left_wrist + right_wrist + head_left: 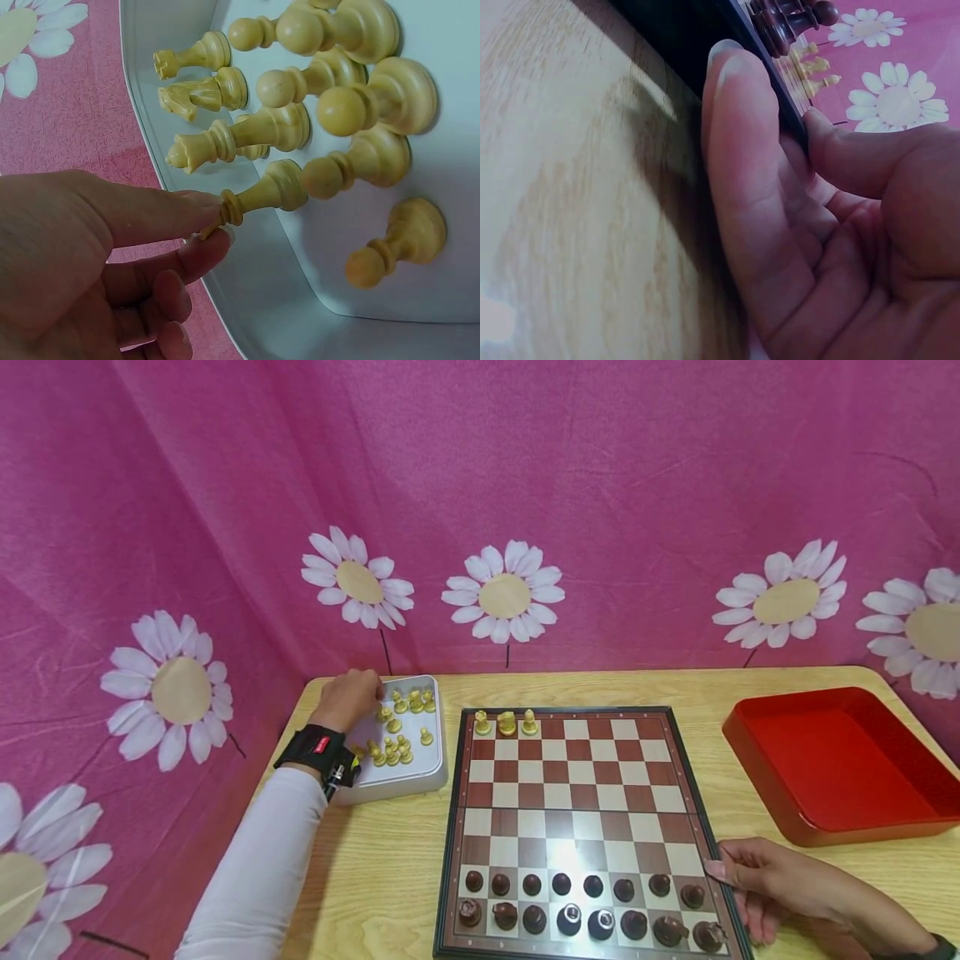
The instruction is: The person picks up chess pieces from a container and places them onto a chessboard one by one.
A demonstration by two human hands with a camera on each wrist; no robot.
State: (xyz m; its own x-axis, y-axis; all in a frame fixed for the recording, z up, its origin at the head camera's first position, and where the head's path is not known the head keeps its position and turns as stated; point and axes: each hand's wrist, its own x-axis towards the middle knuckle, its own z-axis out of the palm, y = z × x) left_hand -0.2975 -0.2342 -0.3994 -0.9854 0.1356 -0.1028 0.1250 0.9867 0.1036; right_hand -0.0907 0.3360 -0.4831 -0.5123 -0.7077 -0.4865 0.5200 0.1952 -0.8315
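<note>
My left hand (pixel 348 700) reaches into a white box (pixel 401 789) left of the board. In the left wrist view, its thumb and index finger pinch the upper part of a cream chess piece (pixel 283 186), whose head they hide. Beside that piece stand a cream queen (pixel 281 129), a knight (pixel 225 88), a rook (pixel 214 51) and several pawns (pixel 405 97). My right hand (pixel 795 877) grips the near right edge of the chessboard (pixel 577 822). In the right wrist view its thumb lies on the top edge, with fingers against the side and underneath.
Two rows of dark pieces (pixel 567 918) stand on the board's near side. A cream rook (pixel 482 722), knight (pixel 507 722) and bishop (pixel 529 722) stand in its far left corner. A red tray (pixel 862 768) sits at the right, and a pink flowered cloth (pixel 637 502) hangs behind the table.
</note>
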